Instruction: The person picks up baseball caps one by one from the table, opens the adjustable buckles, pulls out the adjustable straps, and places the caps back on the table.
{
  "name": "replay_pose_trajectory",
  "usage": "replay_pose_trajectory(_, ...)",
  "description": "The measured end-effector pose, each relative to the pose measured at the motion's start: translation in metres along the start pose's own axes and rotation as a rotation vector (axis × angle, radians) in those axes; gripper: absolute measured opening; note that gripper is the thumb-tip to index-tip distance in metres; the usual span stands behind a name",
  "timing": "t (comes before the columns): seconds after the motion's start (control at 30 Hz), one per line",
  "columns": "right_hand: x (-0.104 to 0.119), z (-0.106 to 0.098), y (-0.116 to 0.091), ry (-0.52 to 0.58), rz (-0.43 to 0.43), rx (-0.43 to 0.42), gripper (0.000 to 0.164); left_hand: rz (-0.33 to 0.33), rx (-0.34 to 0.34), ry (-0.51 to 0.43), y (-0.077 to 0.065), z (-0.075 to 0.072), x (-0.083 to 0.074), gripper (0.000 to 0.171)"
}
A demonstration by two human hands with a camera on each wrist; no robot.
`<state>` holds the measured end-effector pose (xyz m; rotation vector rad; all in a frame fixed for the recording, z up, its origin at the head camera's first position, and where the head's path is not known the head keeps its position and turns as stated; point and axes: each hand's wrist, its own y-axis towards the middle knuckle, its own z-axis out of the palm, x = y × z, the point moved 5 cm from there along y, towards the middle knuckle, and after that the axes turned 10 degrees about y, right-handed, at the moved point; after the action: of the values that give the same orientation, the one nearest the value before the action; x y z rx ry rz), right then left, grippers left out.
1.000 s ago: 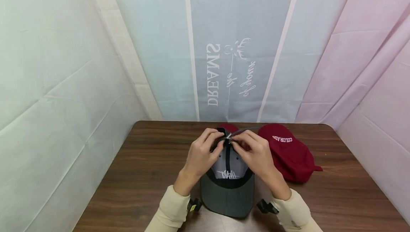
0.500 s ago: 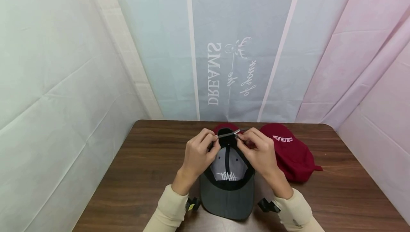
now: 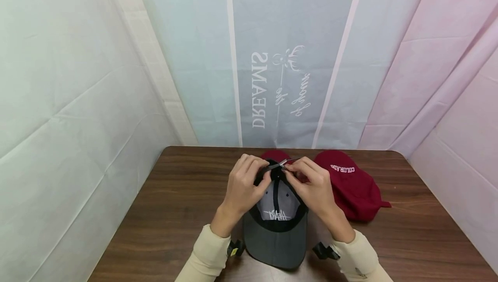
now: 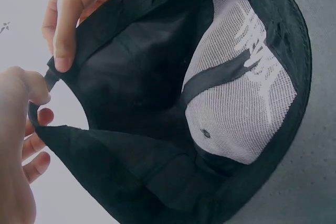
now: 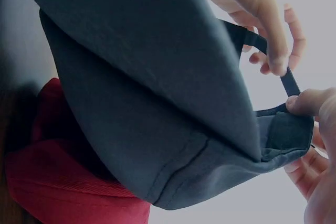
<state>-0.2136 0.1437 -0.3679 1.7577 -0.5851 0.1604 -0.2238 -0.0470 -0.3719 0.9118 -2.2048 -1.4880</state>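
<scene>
A dark grey baseball cap stands between my hands, brim toward me and its inside facing up. White lettering shows on its light mesh lining. With thumb and fingers my left hand pinches the narrow back strap on the left side of the opening. Opposite it, my right hand grips the strap by a small metal buckle. One strap end sticks out past the buckle toward the right. The fingers partly hide where strap and buckle meet.
A red cap marked COLORADO lies to the right of the grey one. Part of another red thing shows behind my hands. All sit on a brown wooden table, with a printed cloth hanging behind its far edge.
Half a second ago the hands drew apart and the strap stretched between them. Now the left hand is closer to the buckle again. The red caps have not moved.
</scene>
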Motion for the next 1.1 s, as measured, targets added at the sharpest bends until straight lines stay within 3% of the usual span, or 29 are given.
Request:
replay_pose_trajectory(0.27, 0.003, 0.008, -0.002, 0.000, -0.034, 0.062, 0.027, 0.041, 0.021, -0.036, 0.001, 0.004, -0.007, 0.016)
replay_pose_trajectory(0.4, 0.006, 0.011, -0.003, -0.022, -0.060, 0.063, 0.010, 0.052, 0.017, -0.044, 0.001, 0.005, -0.008, 0.010)
replay_pose_trajectory(0.57, 0.008, 0.012, -0.001, -0.052, -0.101, 0.039, 0.028, 0.054, 0.009, -0.060, 0.001, 0.005, -0.007, 0.002)
replay_pose_trajectory(0.9, 0.005, 0.007, 0.004, -0.057, -0.106, -0.004, 0.030, 0.026, -0.016, -0.092, 0.002, 0.001, -0.001, 0.015)
replay_pose_trajectory(1.1, 0.003, 0.004, 0.006, -0.044, -0.100, -0.013, 0.008, 0.021, -0.023, -0.087, 0.003, -0.001, 0.002, 0.016)
